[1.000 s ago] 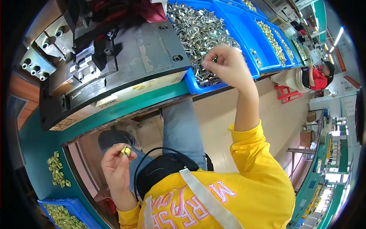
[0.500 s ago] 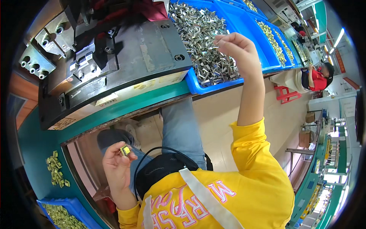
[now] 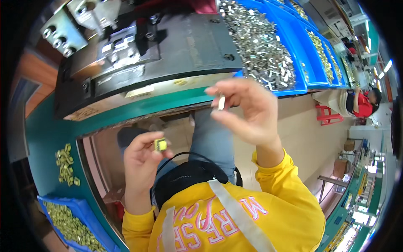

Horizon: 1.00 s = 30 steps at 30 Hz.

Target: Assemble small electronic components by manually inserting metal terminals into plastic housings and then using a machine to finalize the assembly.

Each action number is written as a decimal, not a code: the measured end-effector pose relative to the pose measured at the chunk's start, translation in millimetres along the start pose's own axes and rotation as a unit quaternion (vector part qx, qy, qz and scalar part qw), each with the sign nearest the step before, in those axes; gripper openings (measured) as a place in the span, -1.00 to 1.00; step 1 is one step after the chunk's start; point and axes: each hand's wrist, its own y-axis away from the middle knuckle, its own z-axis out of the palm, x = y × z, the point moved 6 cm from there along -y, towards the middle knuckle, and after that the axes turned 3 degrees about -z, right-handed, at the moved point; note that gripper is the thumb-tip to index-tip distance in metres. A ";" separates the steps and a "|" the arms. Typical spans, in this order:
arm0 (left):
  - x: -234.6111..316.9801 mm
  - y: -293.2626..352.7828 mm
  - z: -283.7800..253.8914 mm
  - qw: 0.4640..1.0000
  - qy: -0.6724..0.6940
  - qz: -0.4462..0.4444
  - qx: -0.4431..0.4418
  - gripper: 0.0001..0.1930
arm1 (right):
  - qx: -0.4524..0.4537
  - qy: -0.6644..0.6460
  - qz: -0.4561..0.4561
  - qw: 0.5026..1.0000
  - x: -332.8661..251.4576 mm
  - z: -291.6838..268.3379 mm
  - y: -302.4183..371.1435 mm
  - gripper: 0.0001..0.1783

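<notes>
My left hand (image 3: pixel 140 161) pinches a small yellow-and-black block-shaped part (image 3: pixel 160 145), perhaps a coil, between thumb and fingers above my lap. To its right, my right hand (image 3: pixel 252 111) is raised over the bench's front edge, slightly blurred. Between its thumb and fingertips is a small shiny metal piece (image 3: pixel 221 102). It resembles the many loose metal pieces (image 3: pixel 260 42) heaped in the blue bin (image 3: pixel 296 86) behind that hand. The two held parts are apart.
A dark metal machine fixture (image 3: pixel 184 46) with bolts fills the bench ahead. At left lie several yellow-green parts (image 3: pixel 65 164) on the green bench top (image 3: pixel 42 134), near a blue bin (image 3: pixel 90 206) of similar parts. Far right, a person in red (image 3: pixel 364 105) sits by a red stool (image 3: pixel 327 115).
My right hand has come from above the metal-piece bin back toward my left hand, now with a metal piece in its fingers. The left hand has shifted slightly up and right in view.
</notes>
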 end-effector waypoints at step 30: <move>-8.3 11.1 -8.2 0.996 -0.004 0.082 0.036 -0.58 | -0.049 0.013 -0.043 0.998 10.5 74.9 30.0 -0.59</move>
